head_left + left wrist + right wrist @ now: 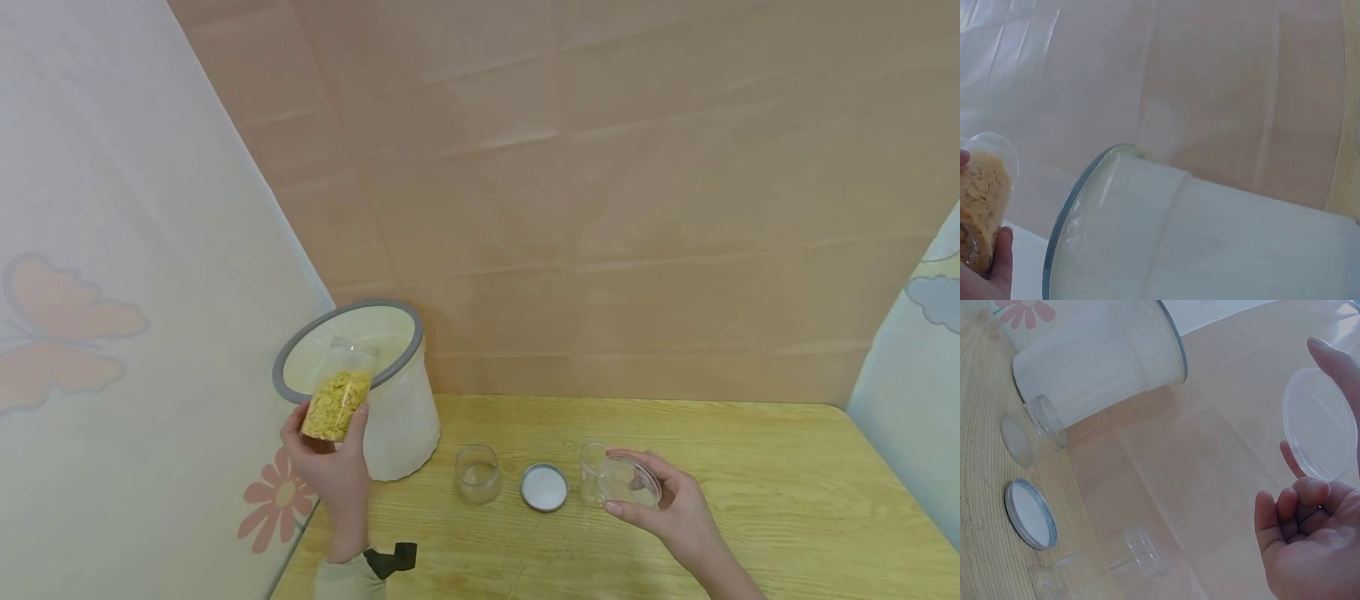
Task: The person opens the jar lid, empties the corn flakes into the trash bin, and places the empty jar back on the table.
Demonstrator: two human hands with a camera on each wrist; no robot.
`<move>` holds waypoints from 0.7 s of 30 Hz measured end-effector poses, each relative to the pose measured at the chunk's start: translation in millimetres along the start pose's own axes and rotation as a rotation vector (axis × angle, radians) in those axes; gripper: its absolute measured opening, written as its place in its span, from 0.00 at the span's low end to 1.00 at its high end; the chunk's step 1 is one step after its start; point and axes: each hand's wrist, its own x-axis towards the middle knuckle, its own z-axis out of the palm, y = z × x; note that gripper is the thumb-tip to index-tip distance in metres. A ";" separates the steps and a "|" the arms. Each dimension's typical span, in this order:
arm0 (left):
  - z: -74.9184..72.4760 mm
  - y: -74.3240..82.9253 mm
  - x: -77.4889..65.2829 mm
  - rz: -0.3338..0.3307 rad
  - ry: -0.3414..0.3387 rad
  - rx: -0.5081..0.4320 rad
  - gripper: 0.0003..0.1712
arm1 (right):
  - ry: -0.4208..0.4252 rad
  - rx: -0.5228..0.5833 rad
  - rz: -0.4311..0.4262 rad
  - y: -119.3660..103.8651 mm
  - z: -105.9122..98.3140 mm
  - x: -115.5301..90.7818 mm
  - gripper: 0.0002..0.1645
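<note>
My left hand [336, 471] grips a clear container of yellow flakes [337, 406] low down, thumb on one side and fingers on the other. The container tilts a little and overlaps the mouth of the white bin [393, 437] in the head view. In the left wrist view, only part of the flake container [985, 194] shows, at the left edge. My right hand [675, 504] pinches a clear round lid [1319, 425] by its rim, between thumb and fingers. Behind that lid, a clear tall jar [591, 479] stands on the table, partly overlapped.
A short clear jar [478, 479] stands beside the bin. Between it and the tall jar lies a grey-rimmed lid [544, 487] with a white face. All of these are on a wooden table [787, 483], with a brown sheet [637, 208] behind and a patterned wall covering [112, 167] at left.
</note>
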 end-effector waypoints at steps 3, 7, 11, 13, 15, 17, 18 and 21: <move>-4.4 -3.8 5.7 0.009 0.031 0.015 0.41 | 0.012 -0.015 0.003 1.0 0.2 -1.1 0.32; -8.9 -7.8 11.6 0.011 0.068 0.000 0.39 | 0.022 -0.037 -0.006 2.1 0.1 -2.1 0.32; -10.5 -8.0 15.7 -0.007 0.091 0.000 0.39 | 0.026 -0.045 -0.015 2.4 -0.1 -2.9 0.32; -10.4 -7.1 17.0 -0.010 0.097 0.002 0.40 | 0.028 -0.049 -0.021 2.5 -0.2 -3.3 0.32; -9.6 -5.6 17.9 -0.010 0.101 0.007 0.40 | 0.029 -0.055 -0.023 2.7 -0.2 -3.7 0.32; -9.4 -4.7 18.6 -0.011 0.102 0.011 0.39 | 0.029 -0.062 -0.022 3.0 -0.1 -4.2 0.32; -9.4 -4.4 19.0 -0.010 0.103 0.015 0.39 | 0.030 -0.068 -0.021 3.1 -0.1 -4.4 0.32; -10.3 -4.4 20.9 -0.006 0.107 0.027 0.39 | 0.029 -0.077 -0.016 3.7 -0.2 -4.8 0.32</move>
